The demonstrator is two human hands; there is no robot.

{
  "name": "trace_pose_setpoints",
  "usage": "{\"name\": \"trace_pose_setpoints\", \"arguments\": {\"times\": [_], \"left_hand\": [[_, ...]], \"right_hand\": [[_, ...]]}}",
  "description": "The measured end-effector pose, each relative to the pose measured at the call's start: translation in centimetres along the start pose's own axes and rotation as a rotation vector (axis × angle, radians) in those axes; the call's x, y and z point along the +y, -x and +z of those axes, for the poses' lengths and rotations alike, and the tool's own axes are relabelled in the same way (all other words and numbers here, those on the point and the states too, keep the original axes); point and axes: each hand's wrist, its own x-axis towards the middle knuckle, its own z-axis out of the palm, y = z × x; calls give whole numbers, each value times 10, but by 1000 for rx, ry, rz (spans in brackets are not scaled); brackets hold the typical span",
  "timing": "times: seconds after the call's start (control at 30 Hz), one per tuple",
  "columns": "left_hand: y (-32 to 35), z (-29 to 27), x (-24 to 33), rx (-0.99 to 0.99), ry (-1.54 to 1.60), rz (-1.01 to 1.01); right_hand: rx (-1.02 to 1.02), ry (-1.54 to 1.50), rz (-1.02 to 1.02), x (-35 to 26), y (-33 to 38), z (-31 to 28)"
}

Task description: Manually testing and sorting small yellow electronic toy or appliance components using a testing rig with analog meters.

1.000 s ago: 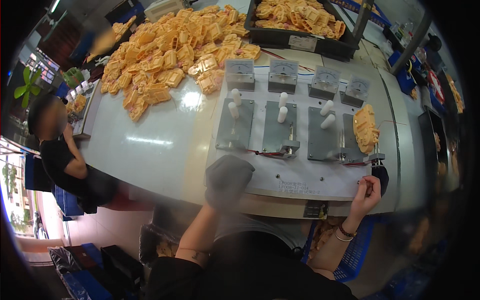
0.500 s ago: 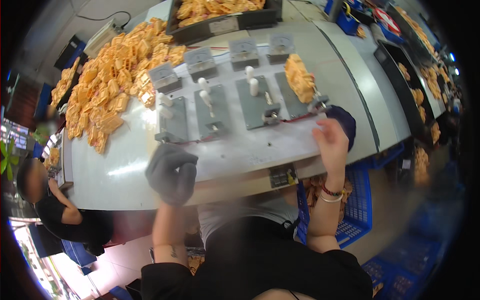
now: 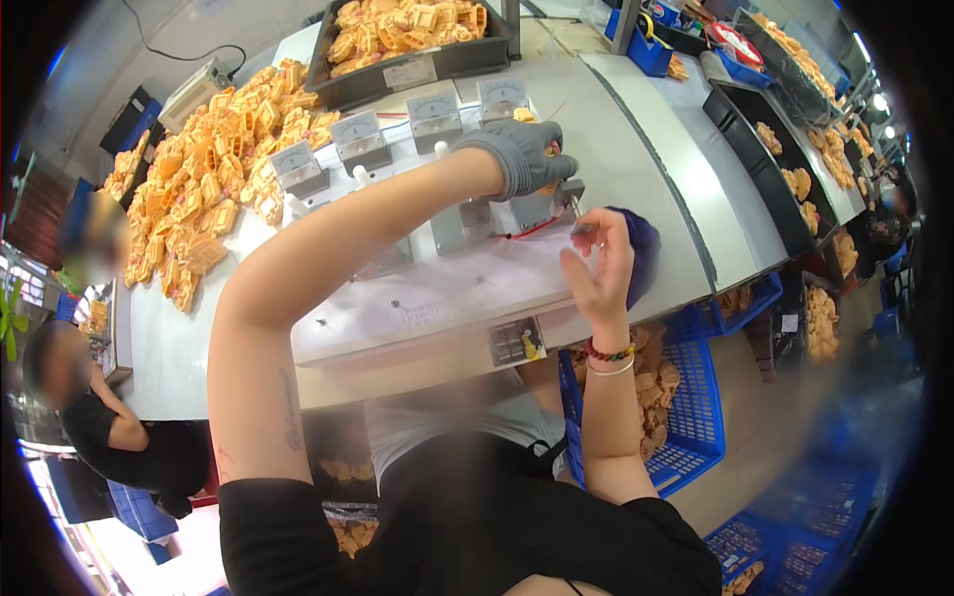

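Observation:
My left hand point(image 3: 532, 154), in a grey glove, reaches across to the rightmost grey test plate point(image 3: 532, 211). Its fingers are closed round an orange plastic part point(image 3: 524, 115), mostly hidden by the glove. My bare right hand point(image 3: 602, 268) is raised at the table's front right, fingers bent and apart, with nothing visible between them. Beside it is a dark purple rounded thing point(image 3: 644, 256), whose kind I cannot make out. Between my hands a small metal clamp point(image 3: 568, 191) with a red wire sits by the plate. A needle meter point(image 3: 502, 99) stands behind that plate.
A large heap of orange parts point(image 3: 214, 169) covers the table's left. Behind the meters stands a black tray point(image 3: 417, 70) of more parts. A blue basket point(image 3: 696, 397) with parts is below right. At far left another person point(image 3: 99, 427) sits.
My left hand has swung from the front left of the table to the rightmost plate and closed on the orange part there. The right hand stays near the clamp. The view has shifted slightly.

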Motion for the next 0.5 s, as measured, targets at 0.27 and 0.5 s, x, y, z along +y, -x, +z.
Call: {"name": "trace_pose_setpoints", "arguments": {"times": [0.27,0.5], "left_hand": [[-88,-142,-148,548,11,-60],[2,-128,-210,627,525,135]], "right_hand": [[-34,1,-30,0,-3,1],[-64,30,49,-9,-2,-2]]}}
